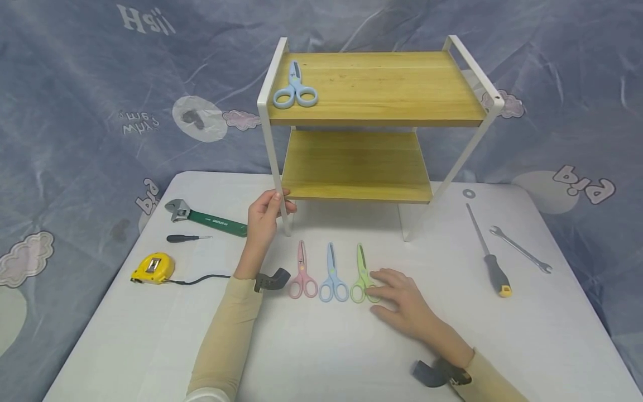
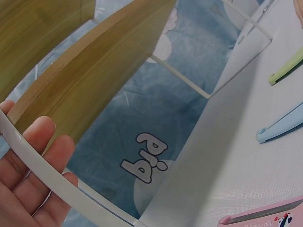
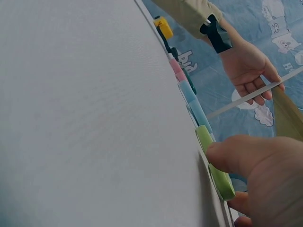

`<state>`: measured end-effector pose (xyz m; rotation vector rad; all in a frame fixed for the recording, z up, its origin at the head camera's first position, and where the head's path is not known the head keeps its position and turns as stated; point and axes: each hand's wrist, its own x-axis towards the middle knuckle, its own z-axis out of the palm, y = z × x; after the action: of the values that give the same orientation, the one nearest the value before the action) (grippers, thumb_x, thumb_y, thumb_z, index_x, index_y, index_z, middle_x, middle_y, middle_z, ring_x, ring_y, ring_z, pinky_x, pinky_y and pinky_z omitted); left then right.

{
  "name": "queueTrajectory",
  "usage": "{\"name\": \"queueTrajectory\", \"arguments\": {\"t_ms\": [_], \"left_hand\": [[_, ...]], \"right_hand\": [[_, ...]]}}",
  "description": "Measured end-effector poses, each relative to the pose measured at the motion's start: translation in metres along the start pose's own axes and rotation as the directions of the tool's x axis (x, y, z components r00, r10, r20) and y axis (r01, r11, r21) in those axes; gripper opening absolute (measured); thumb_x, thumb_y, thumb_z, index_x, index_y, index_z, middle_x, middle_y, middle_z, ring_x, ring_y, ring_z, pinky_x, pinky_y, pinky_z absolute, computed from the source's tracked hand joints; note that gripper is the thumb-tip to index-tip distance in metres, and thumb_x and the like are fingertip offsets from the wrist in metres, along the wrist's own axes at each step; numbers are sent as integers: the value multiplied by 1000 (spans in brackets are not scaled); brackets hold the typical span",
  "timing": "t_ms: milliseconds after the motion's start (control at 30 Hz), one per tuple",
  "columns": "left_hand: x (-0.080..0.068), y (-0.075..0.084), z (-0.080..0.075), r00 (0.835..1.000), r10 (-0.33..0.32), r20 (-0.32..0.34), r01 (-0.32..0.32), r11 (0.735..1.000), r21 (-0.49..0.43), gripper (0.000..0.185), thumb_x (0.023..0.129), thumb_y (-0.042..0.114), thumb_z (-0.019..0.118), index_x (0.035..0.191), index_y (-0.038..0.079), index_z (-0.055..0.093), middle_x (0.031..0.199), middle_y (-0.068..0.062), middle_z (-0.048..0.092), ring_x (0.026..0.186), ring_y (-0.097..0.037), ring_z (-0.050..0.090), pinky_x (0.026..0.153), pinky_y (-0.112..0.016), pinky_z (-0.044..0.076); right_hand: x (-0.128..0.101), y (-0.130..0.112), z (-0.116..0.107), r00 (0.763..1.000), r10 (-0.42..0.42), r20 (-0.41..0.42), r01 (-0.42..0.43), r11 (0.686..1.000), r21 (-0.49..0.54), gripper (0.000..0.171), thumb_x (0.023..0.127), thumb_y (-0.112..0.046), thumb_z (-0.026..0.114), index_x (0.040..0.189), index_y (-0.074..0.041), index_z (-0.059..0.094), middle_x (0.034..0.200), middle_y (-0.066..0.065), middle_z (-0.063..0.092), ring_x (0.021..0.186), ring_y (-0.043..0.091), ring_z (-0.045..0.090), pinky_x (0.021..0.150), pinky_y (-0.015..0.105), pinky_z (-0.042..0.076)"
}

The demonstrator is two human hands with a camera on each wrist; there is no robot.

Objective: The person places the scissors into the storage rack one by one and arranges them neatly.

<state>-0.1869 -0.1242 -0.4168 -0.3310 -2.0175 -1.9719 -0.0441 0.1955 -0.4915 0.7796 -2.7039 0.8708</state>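
My left hand (image 1: 263, 219) grips the white front leg of a two-tier shelf (image 1: 372, 89) at its left side, near the lower board. In the left wrist view, fingers (image 2: 40, 135) lie behind that white leg (image 2: 47, 177). Close to the handle of the green scissors (image 1: 361, 268) is my right hand (image 1: 404, 304), its fingers spread and reaching over the handle's right edge; firm contact is hard to tell. Blue scissors (image 1: 331, 268) and pink scissors (image 1: 301, 265) lie in a row to the left. Another pair of blue scissors (image 1: 295, 84) rests on the top board's left end.
Left on the table (image 1: 321, 352) lie an adjustable wrench (image 1: 216, 222), a small screwdriver (image 1: 183, 238) and a yellow tape measure (image 1: 154, 268) with a black strap. At right are a washer (image 1: 469, 194), a long screwdriver (image 1: 494, 271) and a wrench (image 1: 519, 248). Printed cloth hangs behind.
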Motion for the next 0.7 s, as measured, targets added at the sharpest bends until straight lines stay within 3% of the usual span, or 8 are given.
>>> {"name": "queueTrajectory", "arguments": {"t_ms": [167,433,700], "left_hand": [[0,0,-1,1000,-9,1,9,1000,7,29,108,14,48,115,-8,66,80,-4,76,79,-4,71,83,-25,59],[0,-1,0,1000,-4,-3,3,1000,-6,29,107,13,48,114,-9,66,78,3,75,79,-7,72,82,-24,59],[0,-1,0,1000,-14,-6,14,1000,-2,29,107,12,48,114,-9,67,79,-1,76,79,-9,73,82,-26,59]], "right_hand": [[0,-1,-1,1000,-1,-9,1,1000,-5,33,77,-14,84,109,-19,78,134,12,68,130,41,55,101,62,42],[2,0,0,998,35,-48,-37,999,-28,25,75,-10,84,99,-17,77,126,11,71,127,41,58,101,63,43],[3,2,0,989,-13,-149,1,997,-78,27,70,-4,85,94,-12,77,106,7,73,103,28,63,88,47,50]]}}
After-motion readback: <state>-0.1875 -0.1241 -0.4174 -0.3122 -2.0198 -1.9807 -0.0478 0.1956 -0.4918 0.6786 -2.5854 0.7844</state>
